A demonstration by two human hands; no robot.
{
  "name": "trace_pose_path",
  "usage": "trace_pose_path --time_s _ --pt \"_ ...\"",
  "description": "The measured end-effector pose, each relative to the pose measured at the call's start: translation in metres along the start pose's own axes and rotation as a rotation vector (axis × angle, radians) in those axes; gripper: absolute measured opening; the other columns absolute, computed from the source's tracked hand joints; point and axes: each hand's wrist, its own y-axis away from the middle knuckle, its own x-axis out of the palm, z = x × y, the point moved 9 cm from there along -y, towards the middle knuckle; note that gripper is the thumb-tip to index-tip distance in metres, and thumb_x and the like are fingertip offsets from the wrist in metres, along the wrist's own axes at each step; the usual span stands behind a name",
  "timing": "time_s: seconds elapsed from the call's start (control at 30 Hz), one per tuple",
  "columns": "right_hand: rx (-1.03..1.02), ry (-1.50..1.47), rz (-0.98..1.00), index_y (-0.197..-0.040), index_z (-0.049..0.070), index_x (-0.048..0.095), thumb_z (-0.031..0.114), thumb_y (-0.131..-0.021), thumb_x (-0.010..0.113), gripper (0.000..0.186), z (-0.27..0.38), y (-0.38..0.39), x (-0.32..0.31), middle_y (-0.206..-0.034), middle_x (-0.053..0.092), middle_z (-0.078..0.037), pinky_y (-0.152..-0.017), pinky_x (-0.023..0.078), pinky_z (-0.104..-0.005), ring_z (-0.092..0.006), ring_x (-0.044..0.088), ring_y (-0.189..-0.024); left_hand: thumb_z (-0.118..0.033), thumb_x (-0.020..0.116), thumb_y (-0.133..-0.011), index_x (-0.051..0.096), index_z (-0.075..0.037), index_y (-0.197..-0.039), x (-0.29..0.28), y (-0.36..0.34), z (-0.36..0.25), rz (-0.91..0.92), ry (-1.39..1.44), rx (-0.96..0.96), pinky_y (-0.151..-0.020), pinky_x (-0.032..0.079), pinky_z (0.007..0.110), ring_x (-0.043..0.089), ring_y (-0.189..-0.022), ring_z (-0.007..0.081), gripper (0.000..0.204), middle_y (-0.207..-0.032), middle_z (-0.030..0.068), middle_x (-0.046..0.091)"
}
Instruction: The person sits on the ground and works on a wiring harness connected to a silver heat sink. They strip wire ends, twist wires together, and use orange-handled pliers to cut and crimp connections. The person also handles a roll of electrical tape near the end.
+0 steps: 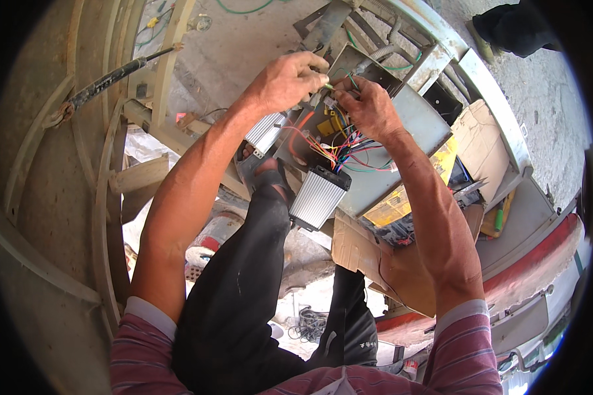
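Observation:
Both hands meet at the upper middle, over an open metal compartment. My left hand [284, 82] is closed, its thumb and fingers pinching a thin green wire [329, 85]. Close by on the right, my right hand [370, 110] is also closed on the green wire, which loops up past its fingers. Exactly where the wire ends is hidden by the fingertips. Below the hands, a bundle of coloured wires [336, 153] fans out of a silver finned controller box [319, 197]. Another silver finned box [265, 133] lies to the left, beneath my left forearm.
A grey metal panel [428, 118] lies right of the wires. Yellow-and-black batteries [387, 209] and cardboard [354, 245] sit under my right forearm. Frame bars [168, 72] and a black strut [105, 84] stand left. A person's dark-clothed part [517, 29] shows far right.

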Motion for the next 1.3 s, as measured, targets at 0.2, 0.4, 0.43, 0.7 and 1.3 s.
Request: trace_pose_path --time_s 0.2,0.4,0.43,0.7,1.3 --pt "0.050 -0.051 0.015 -0.105 0.004 0.074 0.027 -0.097 0.067 0.026 -0.001 0.002 -0.001 -0.090 0.073 -0.023 -0.082 0.056 -0.0472 -0.0402 0.071 -0.086 -0.021 0.066 -0.105 0.066 -0.004 -0.139 -0.028 -0.002 0.013 -0.195 -0.024 -0.188 -0.062 0.051 0.028 0.060 -0.075 0.0106 0.039 -0.091 0.0037 0.069" --pt "0.004 -0.086 0.001 -0.106 0.006 0.076 0.029 -0.098 0.066 0.027 0.004 0.000 0.004 -0.093 0.074 -0.023 -0.085 0.056 -0.0487 -0.0424 0.072 -0.092 -0.015 0.066 -0.104 0.067 -0.002 -0.134 0.006 0.015 0.008 -0.054 -0.002 0.031 -0.080 0.055 0.029 0.063 -0.087 0.0112 0.033 -0.105 0.0045 0.072" --pt "0.001 -0.079 -0.006 -0.106 0.006 0.076 0.030 -0.098 0.066 0.027 0.004 -0.001 0.008 -0.094 0.074 -0.024 -0.085 0.056 -0.0495 -0.0432 0.072 -0.093 -0.015 0.066 -0.104 0.067 -0.002 -0.133 0.008 0.017 0.011 -0.027 0.029 0.033 -0.080 0.055 0.029 0.063 -0.086 0.0112 0.032 -0.105 0.0042 0.072" --pt "0.001 0.057 -0.038 -0.101 0.006 0.074 0.028 -0.098 0.066 0.024 0.002 0.004 -0.001 -0.099 0.074 -0.024 -0.088 0.057 -0.0530 -0.0459 0.071 -0.098 -0.008 0.064 -0.104 0.069 0.002 -0.115 0.023 0.009 0.013 -0.107 0.101 0.009 -0.070 0.054 0.027 0.062 -0.076 0.0091 0.016 -0.091 0.0033 0.069" --pt "0.093 -0.010 0.033 -0.115 0.007 0.073 0.034 -0.097 0.062 0.035 -0.006 0.003 0.000 -0.108 0.074 -0.026 -0.092 0.054 -0.0502 -0.0447 0.070 -0.104 -0.012 0.068 -0.104 0.069 0.001 -0.124 -0.039 0.059 0.054 -0.373 -0.070 -0.005 -0.082 0.054 0.026 0.065 -0.091 0.0103 0.024 -0.103 0.0046 0.072"
